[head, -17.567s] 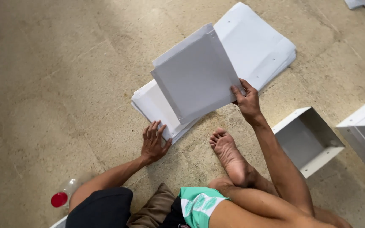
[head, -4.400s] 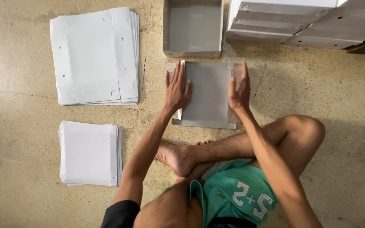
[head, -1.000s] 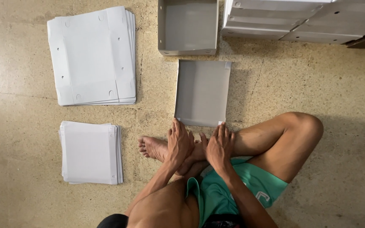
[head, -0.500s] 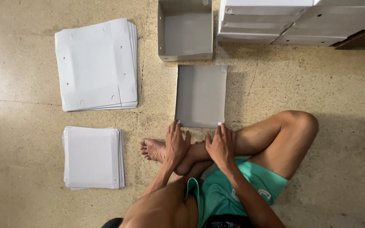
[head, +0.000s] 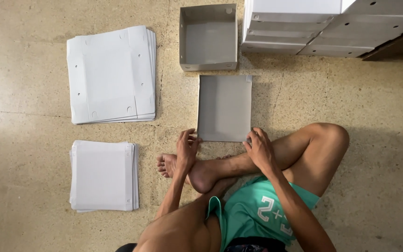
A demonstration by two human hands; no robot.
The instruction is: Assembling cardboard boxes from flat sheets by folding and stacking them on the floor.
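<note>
A grey folded cardboard sheet [head: 225, 107] lies flat on the speckled floor in front of my crossed legs. My left hand [head: 186, 148] touches its near left corner with the fingertips. At the near right corner rests my right hand [head: 259, 148], fingers curled on the edge. Whether either hand pinches the sheet or only presses it, I cannot tell.
An open grey box [head: 208, 37] stands just beyond the sheet. Stacked white boxes [head: 313, 23] fill the top right. A pile of large flat white blanks [head: 110, 74] lies at the left, and a smaller pile [head: 102, 175] sits nearer me.
Both hands have moved forward from my foot to the near corners of the grey sheet. The sheet lies where it was.
</note>
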